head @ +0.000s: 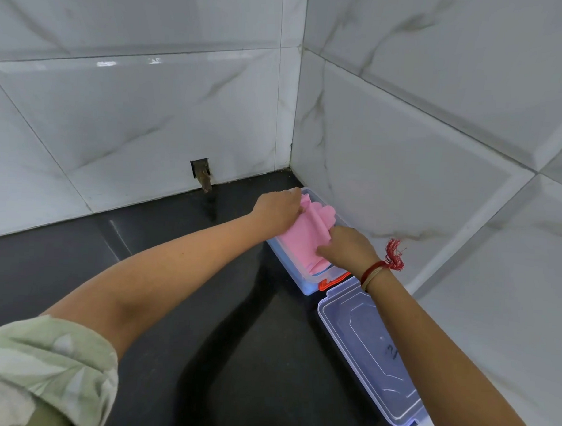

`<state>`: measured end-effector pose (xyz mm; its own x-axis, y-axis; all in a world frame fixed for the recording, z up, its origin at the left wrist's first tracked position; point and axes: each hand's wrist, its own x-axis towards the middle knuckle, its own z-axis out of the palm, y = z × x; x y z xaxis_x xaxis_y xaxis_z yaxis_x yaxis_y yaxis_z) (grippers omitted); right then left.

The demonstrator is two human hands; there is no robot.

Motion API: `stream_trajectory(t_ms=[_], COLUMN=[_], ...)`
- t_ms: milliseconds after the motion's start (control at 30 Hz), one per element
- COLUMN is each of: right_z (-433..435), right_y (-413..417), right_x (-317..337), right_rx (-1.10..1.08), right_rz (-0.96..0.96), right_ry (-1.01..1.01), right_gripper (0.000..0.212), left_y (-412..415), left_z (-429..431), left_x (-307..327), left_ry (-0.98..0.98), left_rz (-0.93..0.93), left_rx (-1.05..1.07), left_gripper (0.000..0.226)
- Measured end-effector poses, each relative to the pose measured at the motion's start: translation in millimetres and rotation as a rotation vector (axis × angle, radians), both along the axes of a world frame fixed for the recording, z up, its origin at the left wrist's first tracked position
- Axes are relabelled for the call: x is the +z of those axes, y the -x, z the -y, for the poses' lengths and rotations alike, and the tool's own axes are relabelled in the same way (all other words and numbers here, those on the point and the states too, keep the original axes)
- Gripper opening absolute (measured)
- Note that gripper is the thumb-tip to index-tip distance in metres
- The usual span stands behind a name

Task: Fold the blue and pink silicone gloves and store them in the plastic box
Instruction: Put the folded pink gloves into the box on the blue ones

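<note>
The picture is bright and mostly sharp. Light shines off the white wall tiles (128, 64) at the upper left. Dark arm shadows fall on the black counter (236, 354). Lines bend near the edges.

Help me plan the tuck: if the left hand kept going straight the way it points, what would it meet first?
Probably the pink glove its fingers already touch; beyond it, the tiled wall behind the plastic box.

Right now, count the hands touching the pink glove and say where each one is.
2. The left hand grips the far end of the pink glove over the plastic box; the right hand presses its near end.
</note>
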<state>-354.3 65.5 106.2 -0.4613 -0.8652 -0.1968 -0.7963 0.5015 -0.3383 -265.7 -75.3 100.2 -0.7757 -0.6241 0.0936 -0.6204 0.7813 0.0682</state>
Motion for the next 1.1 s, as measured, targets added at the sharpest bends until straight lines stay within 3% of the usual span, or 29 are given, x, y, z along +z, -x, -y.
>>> stream_trajectory(t_ms=[100,200,267,333,533,733,900,1100], right_z=[-9,-9,-3,2,3,14,26,27], right_y=[-3,-7,-10,-14,-19,-15,-8,-9], right_x=[6,10,7,0,-22,-25,-24,-28], right_rx=[-0.019,-0.017,0.096,0.206,0.190,0.200,0.184,0.177], right_rz=[-0.267,-0.406,-0.374,-0.307,-0.240,-0.109,0.021,0.032], right_ry=[0.094,0.282,0.319,0.218,0.030,-0.098,-0.278,-0.305], right_gripper=[0.041,0.047,0.044,0.046,0.058,0.063,0.068,0.071], left_y=[-1,-6,-7,-9,-11,-4,6,12], left_z=[-12,-29,-39,-46,-41,-34,-31,-31], left_x=[9,14,9,4,-6,1,0,-8], left_ry=[0.250,0.217,0.133,0.083,-0.165,-0.203,-0.272,-0.290], left_rz=[-0.021,-0.129,-0.122,-0.027,0.257,0.220,0.432,0.431], left_rx=[0.018,-0.019,-0.024,-0.022,0.017,-0.120,-0.048,-0.021], left_gripper=[0.031,0.040,0.042,0.041,0.074,0.059,0.072,0.072])
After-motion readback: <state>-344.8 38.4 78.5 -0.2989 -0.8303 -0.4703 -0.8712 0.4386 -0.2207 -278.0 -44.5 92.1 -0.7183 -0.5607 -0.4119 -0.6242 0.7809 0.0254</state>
